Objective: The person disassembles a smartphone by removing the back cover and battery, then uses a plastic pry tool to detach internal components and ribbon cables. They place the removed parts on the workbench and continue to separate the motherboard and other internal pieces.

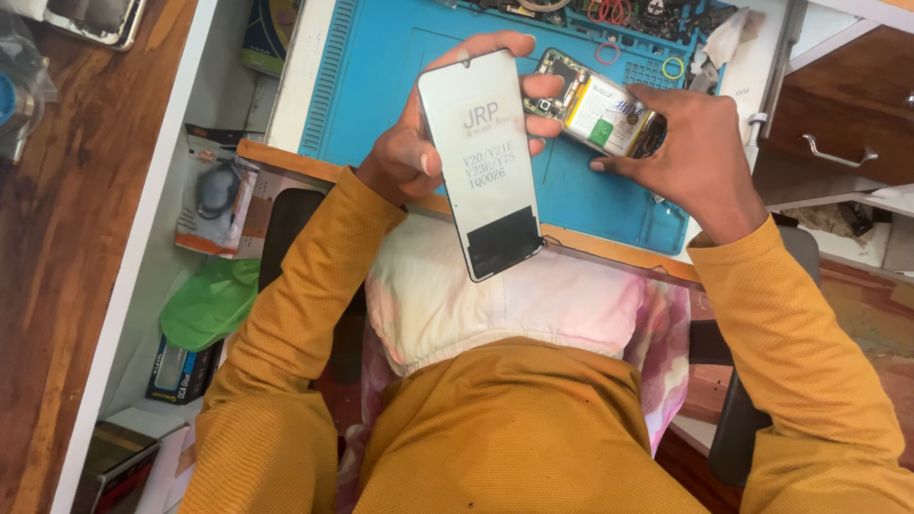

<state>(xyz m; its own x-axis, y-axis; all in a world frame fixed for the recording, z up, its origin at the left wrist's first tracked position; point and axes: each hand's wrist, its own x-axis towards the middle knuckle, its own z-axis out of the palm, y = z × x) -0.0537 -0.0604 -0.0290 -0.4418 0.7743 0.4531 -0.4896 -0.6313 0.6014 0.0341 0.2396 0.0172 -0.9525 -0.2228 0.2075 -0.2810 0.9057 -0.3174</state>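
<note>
Nearest the camera, mustard-yellow knit sleeves (286,381) frame a white cloth (495,295) bunched on the lap, soft and creased, with a pink patterned fabric (666,352) showing at its edge. Just above it, the left hand (409,152) is closed around a replacement phone screen panel (481,162), a flat rounded rectangle with its pale grey back facing up, a black patch near its lower end and a small notch at the top; the thumb lies along its left edge and the fingertips curl over the top and right side. Beside it, the right hand (690,157) grips an opened phone body (600,109) from its right end, fingers curled over it, so that the white-labelled battery and green circuit board show; the two parts almost touch. Both are held above a blue silicone repair mat (381,76), ribbed along its left border, which lies on a wood-edged white desk (305,57). At the far edge of the mat lie coloured rubber bands (609,48) and small tools. To the left, a lower shelf holds a green plastic bag (209,305) and packaged accessories (214,205); to the right stands a brown drawer with a metal handle (838,152).
</note>
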